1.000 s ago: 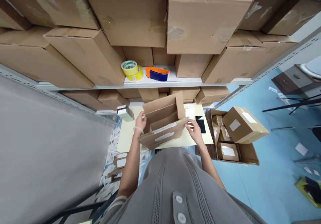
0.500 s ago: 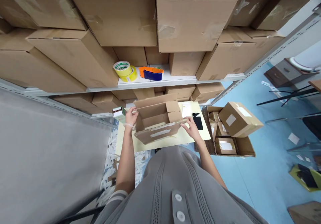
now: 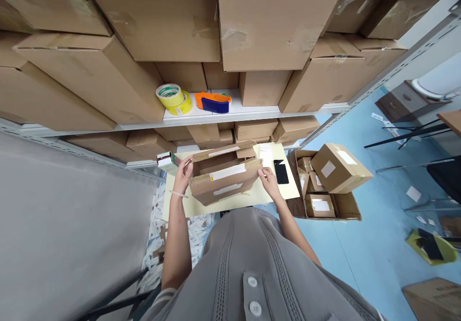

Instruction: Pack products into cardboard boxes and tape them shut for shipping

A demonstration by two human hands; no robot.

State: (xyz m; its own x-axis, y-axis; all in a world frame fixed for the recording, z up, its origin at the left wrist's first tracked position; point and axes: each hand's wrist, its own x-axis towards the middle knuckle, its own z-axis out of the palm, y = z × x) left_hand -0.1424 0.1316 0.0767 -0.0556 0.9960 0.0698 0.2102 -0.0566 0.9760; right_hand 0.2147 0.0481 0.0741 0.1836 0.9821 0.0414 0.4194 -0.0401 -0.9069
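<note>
Flaps [image 3: 227,172] since drawn inward: carton [image 3: 226,193], one, pinched endwise by left hand [image 3: 183,176], right hand [image 3: 268,180] (larger carton [image 3: 349,207]: smaller boxes [image 3: 320,206]).

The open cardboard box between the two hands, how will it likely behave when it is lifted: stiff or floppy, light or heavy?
The open cardboard box is probably light for its size, since its cardboard looks thin, though its bottom is hidden. Its flat front panel should be fairly stiff; the top flaps, parted and unfastened, may swing loosely.
</note>
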